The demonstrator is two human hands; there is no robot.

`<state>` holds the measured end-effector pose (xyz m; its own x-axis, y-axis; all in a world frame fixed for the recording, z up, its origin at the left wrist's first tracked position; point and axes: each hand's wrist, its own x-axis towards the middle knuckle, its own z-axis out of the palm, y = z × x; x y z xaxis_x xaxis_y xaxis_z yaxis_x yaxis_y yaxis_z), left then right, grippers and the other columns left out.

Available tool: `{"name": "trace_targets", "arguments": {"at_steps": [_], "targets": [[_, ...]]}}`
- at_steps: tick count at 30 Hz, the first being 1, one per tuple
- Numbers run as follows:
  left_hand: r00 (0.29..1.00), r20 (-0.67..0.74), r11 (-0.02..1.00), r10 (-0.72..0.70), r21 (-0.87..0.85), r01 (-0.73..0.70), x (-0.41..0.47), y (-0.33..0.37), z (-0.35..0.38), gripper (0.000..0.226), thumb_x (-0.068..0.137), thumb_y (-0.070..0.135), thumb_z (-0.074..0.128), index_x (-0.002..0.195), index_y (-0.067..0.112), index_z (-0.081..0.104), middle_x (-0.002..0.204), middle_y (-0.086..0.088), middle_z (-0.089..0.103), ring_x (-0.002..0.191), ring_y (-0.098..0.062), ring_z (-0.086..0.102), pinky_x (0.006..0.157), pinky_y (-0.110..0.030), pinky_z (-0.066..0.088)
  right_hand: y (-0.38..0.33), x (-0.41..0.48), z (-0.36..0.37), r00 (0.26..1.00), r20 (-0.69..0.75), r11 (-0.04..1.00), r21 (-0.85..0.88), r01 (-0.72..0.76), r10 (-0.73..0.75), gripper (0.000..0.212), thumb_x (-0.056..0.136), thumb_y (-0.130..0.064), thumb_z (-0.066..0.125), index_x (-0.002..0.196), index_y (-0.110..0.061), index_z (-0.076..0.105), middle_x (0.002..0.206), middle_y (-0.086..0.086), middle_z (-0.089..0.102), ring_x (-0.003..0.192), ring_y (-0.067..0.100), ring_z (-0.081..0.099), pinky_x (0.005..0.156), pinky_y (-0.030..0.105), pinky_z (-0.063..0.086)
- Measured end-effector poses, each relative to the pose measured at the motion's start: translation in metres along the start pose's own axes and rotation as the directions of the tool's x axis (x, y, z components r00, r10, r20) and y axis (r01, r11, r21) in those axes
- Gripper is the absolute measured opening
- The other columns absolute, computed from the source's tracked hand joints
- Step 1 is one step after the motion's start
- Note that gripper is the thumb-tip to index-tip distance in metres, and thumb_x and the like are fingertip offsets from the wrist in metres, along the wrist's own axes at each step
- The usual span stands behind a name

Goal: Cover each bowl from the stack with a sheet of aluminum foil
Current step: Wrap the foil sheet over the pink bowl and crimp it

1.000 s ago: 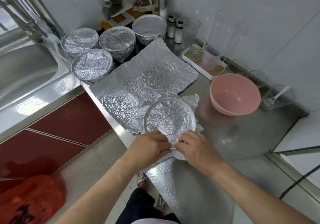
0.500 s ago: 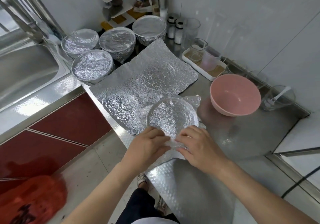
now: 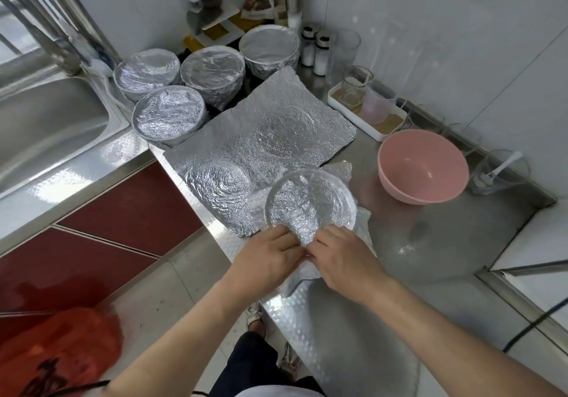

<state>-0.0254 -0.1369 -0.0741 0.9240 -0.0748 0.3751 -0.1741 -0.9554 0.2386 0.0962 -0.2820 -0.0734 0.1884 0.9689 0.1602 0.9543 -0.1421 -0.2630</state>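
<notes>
While the left hand (image 3: 270, 261) and right hand (image 3: 341, 258) pinch the foil (image 3: 310, 209) at the near rim of the bowl (image 3: 272, 203), close to the front edge of the worktop (image 3: 430, 243), a hard tug could tear it or slide the bowl off | hidden: fingertips, near rim, far-side tuck | pink bowl (image 3: 422, 166) uncovered, toward right edge.

Steel worktop (image 3: 415, 243), foil sheet (image 3: 246, 138) flat at mid-worktop reaching the front edge, four covered bowls (image 3: 168, 116) (image 3: 147, 70) (image 3: 212, 70) (image 3: 269, 47) clustered at the left end, half-wrapped bowl (image 3: 310, 199) overlapping the sheet, pink bowl (image 3: 422, 166) near the back edge, tray (image 3: 365, 119) of glasses along it, shakers (image 3: 313, 52) in the back left corner.
</notes>
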Motion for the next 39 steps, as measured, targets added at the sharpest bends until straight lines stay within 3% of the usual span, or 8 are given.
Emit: {"name": "trace_targets", "arguments": {"at_steps": [6,10,15,20,24,30,35,39], "targets": [[0.999,0.013,0.998,-0.033,-0.048,0.034,0.011,0.010,0.011,0.022,0.098,0.025,0.058,0.088,0.013,0.073,0.080,0.001,0.063,0.076,-0.019,0.053,0.071,-0.030,0.046,0.011,-0.009,-0.009,1.000,0.016,0.999,0.048,-0.011,0.010,0.017,0.074,-0.009,0.075,0.074,-0.015,0.059,0.074,0.000,0.052,0.070,0.020,0.050,0.061,0.033,0.046],[0.959,-0.018,0.949,-0.283,-0.153,0.277,0.005,0.010,0.001,0.025,0.094,0.029,0.056,0.097,0.013,0.075,0.090,0.001,0.067,0.084,-0.017,0.056,0.071,-0.028,0.048,0.021,-0.014,-0.022,0.992,0.046,0.975,0.187,-0.123,0.117,0.005,0.079,-0.021,0.069,0.079,-0.019,0.064,0.081,-0.006,0.056,0.077,0.016,0.053,0.069,0.034,0.048],[0.569,0.094,0.503,-0.817,-0.365,0.783,0.002,0.011,-0.021,0.014,0.089,0.029,0.069,0.102,0.024,0.075,0.068,0.018,0.060,0.058,0.004,0.052,0.059,-0.011,0.042,0.007,-0.004,-0.023,0.951,0.044,0.890,0.344,-0.301,0.305,0.009,0.085,-0.025,0.068,0.081,-0.017,0.068,0.079,-0.009,0.054,0.078,0.011,0.050,0.072,0.027,0.041],[0.469,0.244,0.288,-0.849,-0.529,0.798,-0.002,0.028,-0.007,0.020,0.087,0.030,0.072,0.104,0.038,0.066,0.072,0.008,0.070,0.064,-0.001,0.064,0.067,-0.021,0.052,-0.014,0.004,-0.009,0.966,0.036,0.939,0.228,-0.256,0.254,0.014,0.082,-0.030,0.072,0.083,-0.017,0.066,0.078,-0.005,0.057,0.077,0.017,0.053,0.073,0.032,0.043],[0.650,0.129,0.558,-0.749,-0.407,0.724,-0.004,0.026,0.001,0.018,0.089,0.017,0.068,0.104,0.021,0.076,0.083,0.004,0.072,0.071,-0.012,0.065,0.069,-0.029,0.053,-0.021,0.003,-0.005,0.961,-0.013,0.956,0.103,-0.273,0.276,0.022,0.070,-0.030,0.082,0.078,-0.020,0.064,0.074,-0.006,0.058,0.071,0.018,0.057,0.064,0.032,0.046],[0.910,0.048,0.902,-0.412,-0.118,0.415,-0.009,0.009,0.001,0.022,0.086,0.028,0.060,0.100,0.021,0.077,0.080,0.004,0.066,0.071,-0.017,0.062,0.057,-0.026,0.052,-0.024,0.003,0.002,0.971,-0.076,0.972,-0.046,-0.229,0.225,0.016,0.074,-0.026,0.077,0.074,-0.019,0.063,0.072,-0.004,0.058,0.069,0.019,0.057,0.063,0.032,0.046],[0.975,-0.093,0.975,-0.203,0.068,0.210,-0.007,-0.003,0.014,0.005,0.079,0.018,0.075,0.084,0.019,0.075,0.085,0.002,0.063,0.083,-0.022,0.055,0.069,-0.034,0.049,-0.018,0.002,0.011,0.979,-0.145,0.983,-0.090,-0.158,0.144,0.019,0.087,-0.023,0.052,0.071,-0.017,0.060,0.068,-0.002,0.055,0.063,0.019,0.052,0.062,0.032,0.042],[0.990,-0.118,0.991,-0.081,0.095,0.092,-0.002,-0.006,0.014,0.009,0.076,0.012,0.076,0.083,0.018,0.076,0.085,0.004,0.067,0.089,-0.018,0.053,0.088,-0.029,0.042,-0.012,0.001,0.010,0.987,-0.134,0.989,-0.104,-0.103,0.089,0.020,0.075,-0.013,0.076,0.067,-0.016,0.058,0.065,0.000,0.054,0.061,0.020,0.051,0.059,0.032,0.044]]}}
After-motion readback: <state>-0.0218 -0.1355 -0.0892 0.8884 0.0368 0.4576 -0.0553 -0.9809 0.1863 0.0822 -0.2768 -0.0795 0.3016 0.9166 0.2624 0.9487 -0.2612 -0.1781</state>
